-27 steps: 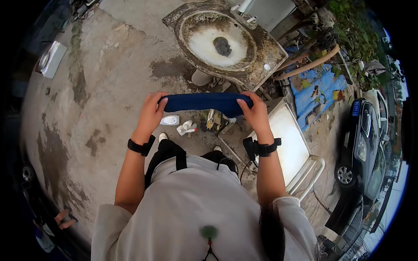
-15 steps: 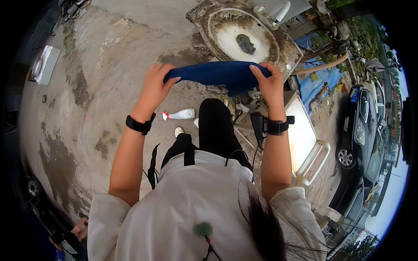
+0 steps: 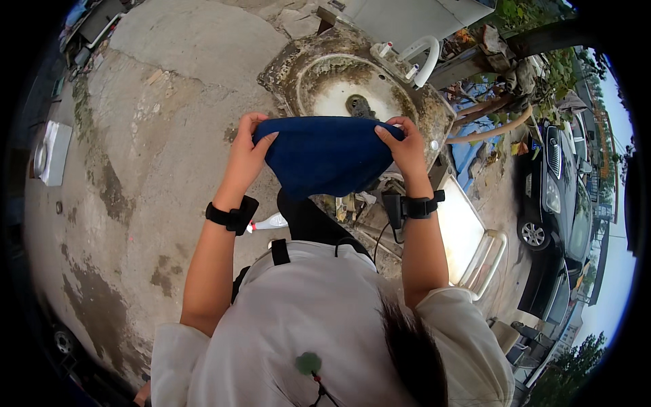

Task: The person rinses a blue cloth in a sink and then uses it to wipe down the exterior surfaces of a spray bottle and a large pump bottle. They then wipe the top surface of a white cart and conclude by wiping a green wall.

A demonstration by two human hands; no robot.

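A dark blue cloth [image 3: 325, 156] hangs stretched between my two hands, its top edge almost level and its lower part drooping. My left hand [image 3: 251, 144] pinches the left top corner between thumb and fingers. At the right top corner, my right hand [image 3: 405, 148] grips the cloth in the same way. Just beyond the cloth is a dirty sink [image 3: 319, 64] with a stained rim, and something dark grey [image 3: 359, 106] lies over its drain. The cloth covers part of the sink's near edge and part of my leg.
A white curved faucet [image 3: 428, 57] rises at the sink's back right. On the ground by my leg lies a white spray bottle [image 3: 273, 222], partly hidden by my wrist strap. A white chair [image 3: 456, 224] stands at my right. Farther off are a black car [image 3: 553, 197] and a white box [image 3: 55, 154].
The cloth has opened downward from a narrow band into a wider sheet. Both hands sit slightly lower in view and still hold its corners. The view has shifted, showing more of the faucet.
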